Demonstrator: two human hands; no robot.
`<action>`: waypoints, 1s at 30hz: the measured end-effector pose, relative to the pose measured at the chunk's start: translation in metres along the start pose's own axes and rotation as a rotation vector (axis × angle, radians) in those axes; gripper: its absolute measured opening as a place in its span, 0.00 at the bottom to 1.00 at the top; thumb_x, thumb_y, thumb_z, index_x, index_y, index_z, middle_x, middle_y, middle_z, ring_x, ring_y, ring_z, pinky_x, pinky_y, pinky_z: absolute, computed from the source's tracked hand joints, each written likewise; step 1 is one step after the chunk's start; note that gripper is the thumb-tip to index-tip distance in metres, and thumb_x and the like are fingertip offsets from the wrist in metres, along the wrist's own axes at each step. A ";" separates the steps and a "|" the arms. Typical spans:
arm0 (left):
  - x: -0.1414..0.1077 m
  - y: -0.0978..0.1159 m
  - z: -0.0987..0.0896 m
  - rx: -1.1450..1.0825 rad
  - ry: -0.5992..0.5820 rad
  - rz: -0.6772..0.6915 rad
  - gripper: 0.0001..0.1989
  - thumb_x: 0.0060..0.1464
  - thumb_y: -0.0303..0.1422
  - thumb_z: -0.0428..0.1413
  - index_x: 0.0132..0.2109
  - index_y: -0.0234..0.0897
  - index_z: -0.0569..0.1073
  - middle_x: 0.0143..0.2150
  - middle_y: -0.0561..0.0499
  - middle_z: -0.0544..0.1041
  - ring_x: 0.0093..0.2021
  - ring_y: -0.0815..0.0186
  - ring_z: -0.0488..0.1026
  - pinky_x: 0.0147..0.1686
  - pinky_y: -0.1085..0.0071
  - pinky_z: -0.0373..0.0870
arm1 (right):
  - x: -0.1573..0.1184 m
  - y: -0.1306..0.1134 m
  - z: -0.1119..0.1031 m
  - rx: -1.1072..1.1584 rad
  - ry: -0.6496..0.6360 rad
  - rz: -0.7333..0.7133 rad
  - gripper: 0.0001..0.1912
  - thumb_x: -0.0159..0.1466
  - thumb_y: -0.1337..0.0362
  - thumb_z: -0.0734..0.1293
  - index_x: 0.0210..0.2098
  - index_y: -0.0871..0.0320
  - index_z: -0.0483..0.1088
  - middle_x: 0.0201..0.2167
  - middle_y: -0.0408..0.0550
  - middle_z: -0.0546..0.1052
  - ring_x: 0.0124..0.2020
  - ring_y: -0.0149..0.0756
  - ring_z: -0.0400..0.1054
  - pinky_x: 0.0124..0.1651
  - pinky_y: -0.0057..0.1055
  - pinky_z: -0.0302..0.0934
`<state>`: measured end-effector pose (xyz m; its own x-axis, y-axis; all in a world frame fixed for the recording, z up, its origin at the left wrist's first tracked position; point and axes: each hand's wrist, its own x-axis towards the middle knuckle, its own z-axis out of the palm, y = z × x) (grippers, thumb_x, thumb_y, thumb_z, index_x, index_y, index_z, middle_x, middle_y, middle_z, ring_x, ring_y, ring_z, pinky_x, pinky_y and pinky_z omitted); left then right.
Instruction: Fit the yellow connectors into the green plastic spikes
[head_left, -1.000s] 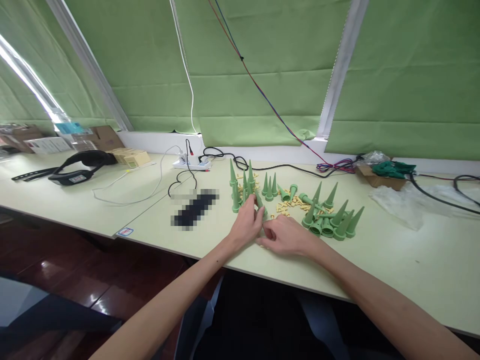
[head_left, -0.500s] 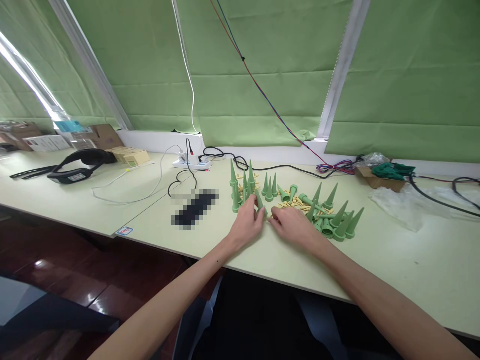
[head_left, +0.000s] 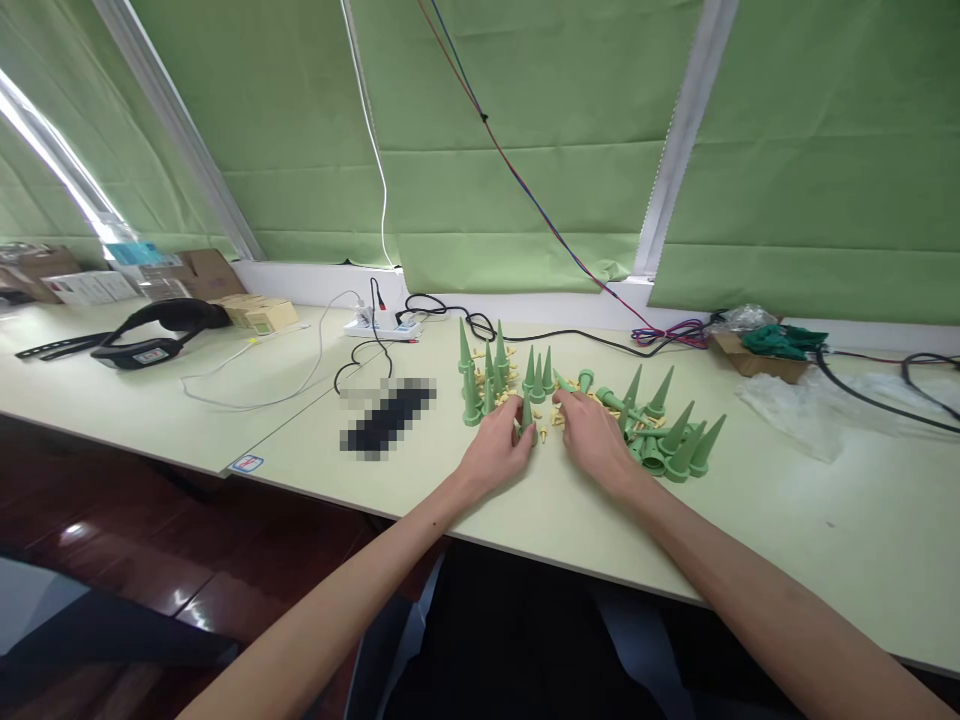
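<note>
My left hand (head_left: 496, 445) is closed around a green plastic cone-shaped spike (head_left: 527, 418), which stands point up on the table. My right hand (head_left: 596, 440) reaches in at the edge of the scattered small yellow pegs (head_left: 556, 416), fingers curled; whatever may be in its fingertips is hidden. Between the hands a single yellow peg (head_left: 544, 436) sits on the tabletop. Behind my left hand several upright green spikes (head_left: 471, 395) stand in a group with yellow pegs among them. Three more upright spikes (head_left: 538, 375) stand just beyond the hands.
Right of my right hand lies a pile of green spikes (head_left: 679, 450), some upright, some on their sides. A blurred dark object (head_left: 388, 418) lies to the left. Farther back are a power strip (head_left: 382, 326), black cables, a headset (head_left: 157, 335), and a cardboard box (head_left: 757, 358) beside clear plastic bags.
My right hand has moved away from the left hand, slightly back toward the yellow pegs. The held spike now stands more upright, and a lone yellow peg shows between the hands.
</note>
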<state>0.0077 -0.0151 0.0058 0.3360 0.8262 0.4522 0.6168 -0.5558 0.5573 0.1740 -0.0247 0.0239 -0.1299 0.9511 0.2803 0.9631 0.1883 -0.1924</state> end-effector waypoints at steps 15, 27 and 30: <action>0.000 -0.002 0.001 0.021 -0.034 0.030 0.04 0.60 0.34 0.49 0.39 0.38 0.63 0.26 0.54 0.68 0.25 0.67 0.66 0.28 0.70 0.58 | -0.005 0.001 -0.001 -0.090 -0.130 -0.006 0.15 0.67 0.75 0.53 0.46 0.59 0.66 0.41 0.54 0.70 0.42 0.43 0.70 0.39 0.32 0.57; 0.000 -0.003 0.001 0.032 -0.035 0.039 0.04 0.60 0.34 0.49 0.39 0.38 0.63 0.27 0.54 0.68 0.25 0.67 0.66 0.28 0.70 0.59 | -0.002 0.001 0.003 -0.038 -0.049 -0.020 0.13 0.69 0.70 0.54 0.49 0.59 0.65 0.43 0.55 0.71 0.45 0.43 0.70 0.42 0.33 0.59; 0.001 -0.003 0.001 0.027 -0.034 0.042 0.04 0.60 0.34 0.49 0.38 0.38 0.63 0.27 0.54 0.68 0.25 0.67 0.66 0.28 0.70 0.59 | -0.001 0.002 0.005 -0.002 -0.019 -0.014 0.18 0.68 0.70 0.56 0.56 0.59 0.62 0.49 0.57 0.71 0.49 0.43 0.68 0.46 0.34 0.60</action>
<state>0.0067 -0.0132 0.0041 0.3859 0.8051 0.4504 0.6208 -0.5878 0.5188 0.1754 -0.0243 0.0180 -0.1483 0.9528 0.2651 0.9616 0.2015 -0.1865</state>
